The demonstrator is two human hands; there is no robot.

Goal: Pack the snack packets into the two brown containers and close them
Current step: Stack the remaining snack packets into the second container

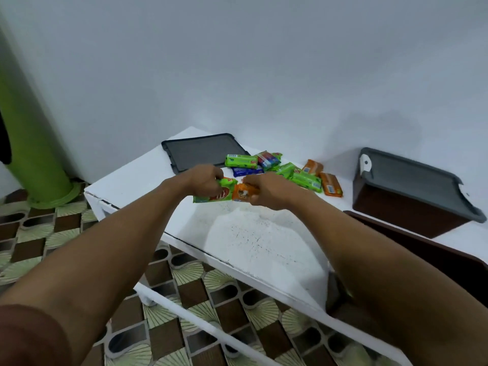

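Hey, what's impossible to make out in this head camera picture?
Head view only.
Near brown container: inside hidden by the right forearm, cut off by the right edge.
Far brown container: contents covered by its grey lid.
Snack packets: print too small, blurred.
Left hand on green packet, right hand on orange packet: fingers hidden behind the hands.

Front-centre of table noted bare; approach from near edge unobstructed. Far-left corner taken by flat grey lid; packet pile spread far-centre. R side blocked by lidded brown container, w/ 2nd brown container just in front.
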